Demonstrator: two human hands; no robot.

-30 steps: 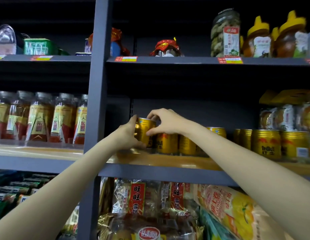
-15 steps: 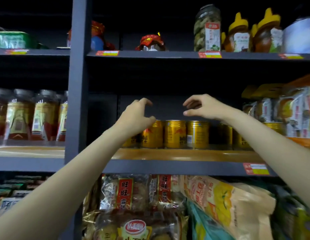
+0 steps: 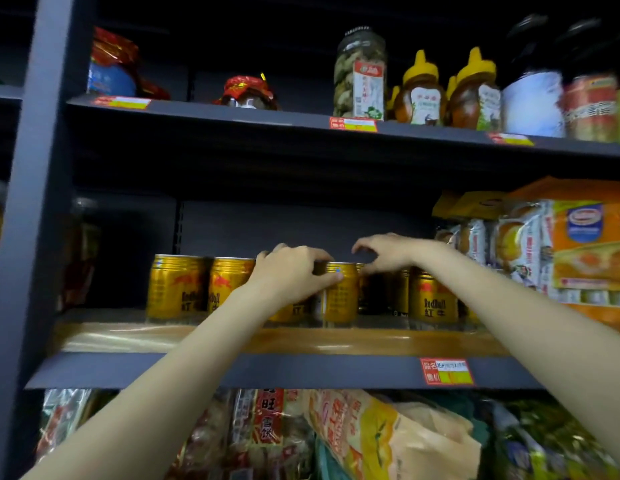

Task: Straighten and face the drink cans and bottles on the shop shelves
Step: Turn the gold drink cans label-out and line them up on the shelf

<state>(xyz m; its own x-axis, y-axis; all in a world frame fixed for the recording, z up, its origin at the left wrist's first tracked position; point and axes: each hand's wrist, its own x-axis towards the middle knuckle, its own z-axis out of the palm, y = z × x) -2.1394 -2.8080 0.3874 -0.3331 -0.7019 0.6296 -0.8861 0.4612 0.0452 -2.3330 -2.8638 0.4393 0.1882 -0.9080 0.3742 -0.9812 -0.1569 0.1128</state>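
A row of gold Red Bull cans stands on the middle shelf [image 3: 232, 370]. Two cans [image 3: 176, 289] at the left and one can [image 3: 431, 299] at the right show their labels to the front. My left hand [image 3: 291, 271] grips a gold can [image 3: 341, 299] in the middle of the row, thumb on its front and fingers over its top. That can shows small print, not the logo. My right hand [image 3: 388, 252] hovers just right of it with arched fingers above darker cans further back, and I cannot see it holding anything. A can under my left hand is mostly hidden.
Snack packs and orange boxes [image 3: 578, 244] crowd the shelf right of the cans. Jars and honey bottles [image 3: 422, 91] stand on the shelf above. Bagged snacks [image 3: 388, 438] fill the shelf below. A dark upright post [image 3: 31, 202] bounds the bay at the left.
Both hands have moved right along the row and come down from hovering. My left hand has taken hold of a can further right. The view has shifted right and closer.
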